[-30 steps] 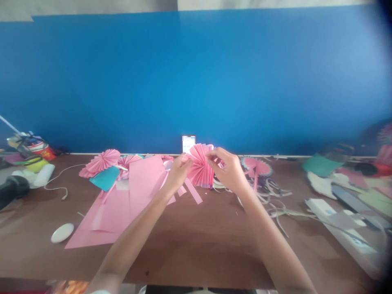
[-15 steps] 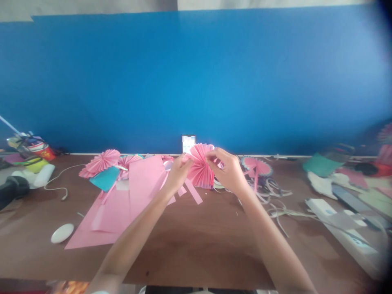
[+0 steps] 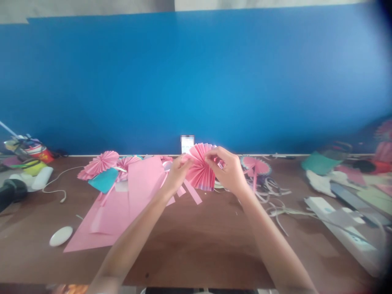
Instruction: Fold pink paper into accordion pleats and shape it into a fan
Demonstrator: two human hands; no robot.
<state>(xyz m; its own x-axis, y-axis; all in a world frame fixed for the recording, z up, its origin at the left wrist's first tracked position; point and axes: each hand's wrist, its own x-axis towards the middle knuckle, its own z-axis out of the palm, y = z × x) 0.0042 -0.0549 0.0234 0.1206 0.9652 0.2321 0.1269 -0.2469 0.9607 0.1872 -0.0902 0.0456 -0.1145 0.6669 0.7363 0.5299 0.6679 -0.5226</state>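
Observation:
A pink pleated paper fan [image 3: 200, 169], spread nearly into a round, is held up above the far part of the brown table. My left hand [image 3: 177, 171] pinches its left edge between thumb and fingers. On the other side, my right hand [image 3: 225, 165] is closed on the fan's upper right folds, thumb and fingertips together. Just left of my left hand lie large sheets of pink paper [image 3: 143, 179], with a narrow pink strip [image 3: 192, 192] below the fan. Another pleated pink fan [image 3: 103, 162] rests beyond a teal paper piece [image 3: 104, 180].
A phone [image 3: 187, 143] stands lit against the blue wall. To the right are a scalloped pink fan [image 3: 256, 166], tangled white cables [image 3: 275, 204] and a white power strip [image 3: 339, 228]. A white oval object [image 3: 61, 236] lies at left, and a red container [image 3: 43, 154] sits behind it.
Both hands keep their hold on the pink fan, almost unmoved. The view has shifted very slightly.

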